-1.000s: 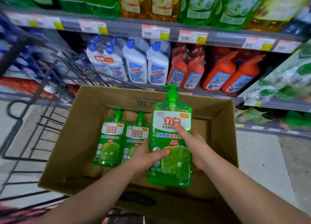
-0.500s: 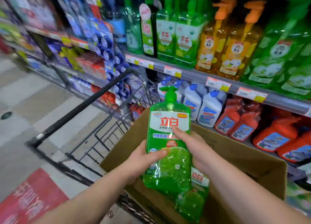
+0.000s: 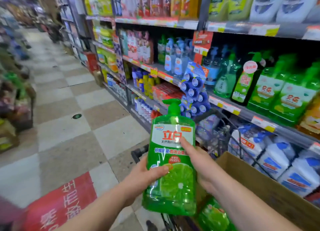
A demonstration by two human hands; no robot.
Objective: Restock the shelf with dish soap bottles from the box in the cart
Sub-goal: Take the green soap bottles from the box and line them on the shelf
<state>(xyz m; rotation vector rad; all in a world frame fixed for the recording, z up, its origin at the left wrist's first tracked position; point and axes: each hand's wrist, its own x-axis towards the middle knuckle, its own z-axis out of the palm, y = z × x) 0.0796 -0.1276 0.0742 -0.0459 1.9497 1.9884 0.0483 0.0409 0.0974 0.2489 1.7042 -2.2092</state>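
Both the left hand (image 3: 147,177) and the right hand (image 3: 200,163) are gripping the green dish soap bottle (image 3: 171,163) upright above the box (image 3: 270,192), left of the shelf (image 3: 242,111), where its slick film could be slipping.

The bottle (image 3: 170,161) has a white label with the brand 立白 in large red characters. A small line beneath starts 天然青柠, then comes 柠檬原液·高效去, its end covered, and 99.99% in a red badge. The red floor sticker (image 3: 60,201) bears white characters, upside down and unreadable. The price tags (image 3: 225,106) are too blurred to read.
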